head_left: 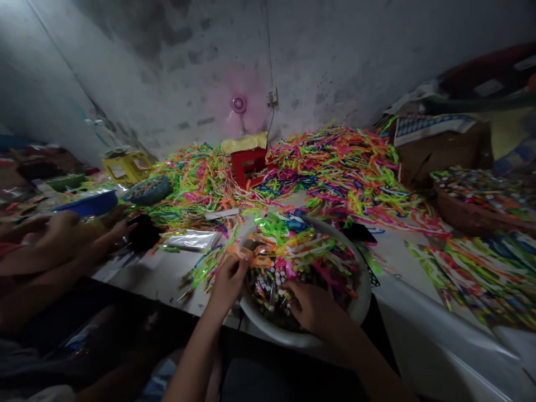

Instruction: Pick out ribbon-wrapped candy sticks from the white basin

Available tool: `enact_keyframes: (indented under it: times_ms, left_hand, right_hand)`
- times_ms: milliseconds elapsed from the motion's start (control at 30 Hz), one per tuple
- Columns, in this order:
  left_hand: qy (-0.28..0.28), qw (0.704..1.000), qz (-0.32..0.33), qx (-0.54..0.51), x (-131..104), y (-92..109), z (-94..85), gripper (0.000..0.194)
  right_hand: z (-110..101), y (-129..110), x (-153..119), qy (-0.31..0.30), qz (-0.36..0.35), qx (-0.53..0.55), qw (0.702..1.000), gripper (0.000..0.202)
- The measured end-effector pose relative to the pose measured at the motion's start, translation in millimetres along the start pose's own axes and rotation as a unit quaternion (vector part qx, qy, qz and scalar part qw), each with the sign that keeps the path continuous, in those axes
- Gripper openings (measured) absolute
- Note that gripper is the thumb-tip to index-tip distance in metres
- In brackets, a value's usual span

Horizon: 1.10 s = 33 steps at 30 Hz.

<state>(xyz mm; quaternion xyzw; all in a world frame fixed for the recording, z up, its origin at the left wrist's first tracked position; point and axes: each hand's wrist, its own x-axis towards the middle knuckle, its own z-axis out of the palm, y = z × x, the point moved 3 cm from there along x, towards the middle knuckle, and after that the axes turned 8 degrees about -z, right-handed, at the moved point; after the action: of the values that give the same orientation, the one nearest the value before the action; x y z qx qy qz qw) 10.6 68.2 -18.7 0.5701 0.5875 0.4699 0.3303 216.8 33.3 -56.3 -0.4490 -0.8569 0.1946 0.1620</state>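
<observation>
In front of me stands a wide pale basin (363, 293) holding small multicoloured pieces (272, 290) with bright plastic strips (318, 245) heaped along its far side. At the basin's left rim, my left hand (229, 282) pinches an orange plastic piece (240, 252). Inside the basin, my right hand (312, 307) has its fingers curled down among the small pieces. Its fingertips look closed, but what they hold is too small to make out. More neon strips (201, 268) lie on the table left of my left hand.
Big piles of neon strips (343, 162) cover the table's back, around a red stool (251, 164) bearing a pink fan (239, 104). A brown basin (464, 209) stands at right, a blue basin (90, 204) at left. A co-worker's arms (62, 240) work at left.
</observation>
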Motion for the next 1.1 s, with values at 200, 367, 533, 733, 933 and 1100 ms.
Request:
enact_keyframes:
  times_ms: [200, 367, 533, 733, 933, 1100]
  left_hand:
    - [-0.175, 0.927, -0.211, -0.258, -20.8, 4.4, 25.3, 0.038]
    - [-0.248, 0.891, -0.203, -0.321, -28.2, 8.5, 31.1, 0.033]
    - [-0.326, 0.887, -0.159, -0.286, -33.9, 9.4, 30.4, 0.052]
    - [-0.294, 0.867, -0.231, -0.329, -26.2, -5.1, 36.8, 0.032]
    - [-0.168, 0.898, -0.218, -0.343, -27.4, -2.2, 41.9, 0.076]
    - [-0.109, 0.874, -0.272, -0.388, -25.0, 2.0, 52.9, 0.051]
  right_hand:
    - [5.2, 4.0, 0.8, -0.001, -0.041, 0.037, 0.998, 0.043]
    - [0.0, 1.2, 3.5, 0.007, -0.049, 0.093, 0.994, 0.03]
    - [-6.9, 0.9, -2.0, 0.023, -0.01, 0.194, 0.981, 0.016]
    - [-19.6, 1.5, -13.8, 0.075, 0.036, 0.264, 0.961, 0.01]
    - [-25.2, -3.9, -18.0, 0.082, 0.018, 0.285, 0.955, 0.028]
    - [-23.4, -1.6, -18.6, 0.084, 0.015, 0.272, 0.958, 0.025]
